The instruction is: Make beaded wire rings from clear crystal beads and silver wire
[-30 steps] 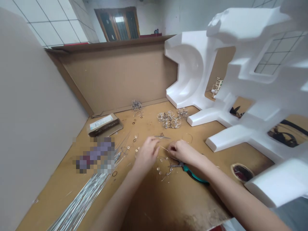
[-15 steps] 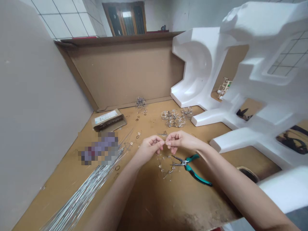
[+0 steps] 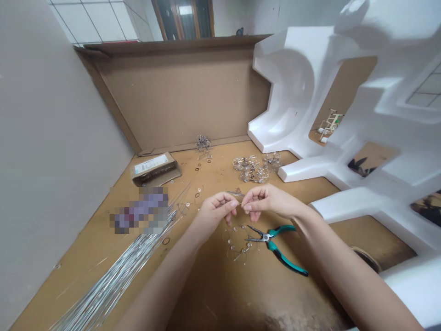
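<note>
My left hand (image 3: 217,214) and my right hand (image 3: 265,201) meet above the bench, fingertips pinching a thin wire (image 3: 239,202) between them. Just below my hands lies a wire ring strung with clear beads (image 3: 237,246). Beside it, under my right wrist, rest needle-nose pliers with teal handles (image 3: 272,243), their jaws pointing towards the ring. A small metal piece (image 3: 234,194) lies just beyond my fingertips, partly hidden by them.
Long silver wire rods (image 3: 117,276) lie at the lower left, beside a pixelated object (image 3: 141,211). A cardboard packet (image 3: 155,169) and clusters of wire loops (image 3: 251,169) sit farther back. Large white foam packaging (image 3: 303,92) rises on the right; a grey panel stands on the left.
Both hands have come together and lifted off the beaded ring, now pinching the wire up above the bench. The pliers show fully, no longer under my right hand.
</note>
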A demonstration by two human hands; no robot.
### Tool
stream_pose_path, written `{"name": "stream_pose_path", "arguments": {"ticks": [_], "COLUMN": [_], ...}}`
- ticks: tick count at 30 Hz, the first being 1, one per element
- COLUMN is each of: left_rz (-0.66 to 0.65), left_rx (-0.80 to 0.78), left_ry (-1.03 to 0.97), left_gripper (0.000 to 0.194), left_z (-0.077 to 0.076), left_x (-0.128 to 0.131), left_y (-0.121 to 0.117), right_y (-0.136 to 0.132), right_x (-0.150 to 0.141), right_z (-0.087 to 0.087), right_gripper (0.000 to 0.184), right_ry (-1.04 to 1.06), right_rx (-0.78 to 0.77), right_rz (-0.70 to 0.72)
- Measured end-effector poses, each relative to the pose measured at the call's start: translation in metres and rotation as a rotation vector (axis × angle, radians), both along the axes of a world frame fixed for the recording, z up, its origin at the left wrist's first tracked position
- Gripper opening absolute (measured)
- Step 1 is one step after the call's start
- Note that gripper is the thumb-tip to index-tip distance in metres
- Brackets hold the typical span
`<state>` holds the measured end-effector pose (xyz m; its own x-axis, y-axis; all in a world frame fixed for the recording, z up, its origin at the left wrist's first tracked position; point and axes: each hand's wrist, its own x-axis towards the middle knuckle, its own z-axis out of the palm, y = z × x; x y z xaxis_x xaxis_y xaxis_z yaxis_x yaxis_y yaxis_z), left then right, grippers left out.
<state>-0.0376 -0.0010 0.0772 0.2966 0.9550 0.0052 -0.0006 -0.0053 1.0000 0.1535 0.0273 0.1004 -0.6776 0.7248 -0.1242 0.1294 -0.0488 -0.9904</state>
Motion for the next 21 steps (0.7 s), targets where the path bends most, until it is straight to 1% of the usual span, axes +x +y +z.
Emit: {"name": "stream_pose_path", "arguments": {"ticks": [2,5,9,12,13,15,17,18,19,20,21], "left_rz": [-0.022,-0.065,0.006,0.040,0.043,0.042,0.033,0.024,0.015,0.004,-0.004], "left_rx": [0.000,0.000,0.072,0.126,0.127,0.115,0.087,0.067,0.044,0.017,-0.011], "left_ry": [0.022,0.087,0.179,0.218,0.227,0.230,0.202,0.177,0.141,0.097,0.047], "left_gripper": [0.020,0.021,0.018,0.016,0.016,0.017,0.018,0.019,0.020,0.021,0.021], "left_z": [0.001,0.002,0.002,0.006,0.007,0.009,0.007,0.005,0.003,0.000,-0.002], "left_x": [0.001,0.003,0.007,0.006,0.005,0.002,-0.001,-0.003,-0.004,-0.006,-0.007], "left_y": [0.000,-0.002,-0.007,-0.011,-0.011,-0.010,-0.007,-0.004,-0.001,0.002,0.004], "right_y": [-0.002,-0.007,-0.012,-0.013,-0.012,-0.013,-0.017,-0.020,-0.025,-0.032,-0.039], "right_x": [0.001,0.003,-0.001,-0.006,-0.006,-0.003,0.007,0.014,0.022,0.031,0.040], "right_z": [0.001,-0.001,-0.002,0.003,0.006,0.009,0.007,0.003,-0.003,-0.011,-0.020], "right_gripper": [0.017,0.017,0.019,0.018,0.017,0.017,0.018,0.020,0.024,0.029,0.039], "right_ry": [-0.018,-0.030,-0.019,-0.086,-0.135,-0.302,-0.559,-0.701,-0.836,-0.920,-0.958], "right_rx": [0.018,0.048,0.091,0.155,0.201,0.374,0.600,0.690,0.739,0.783,0.818], "right_rz": [-0.051,-0.072,-0.063,-0.055,-0.061,-0.117,-0.203,-0.227,-0.213,-0.157,-0.089]}}
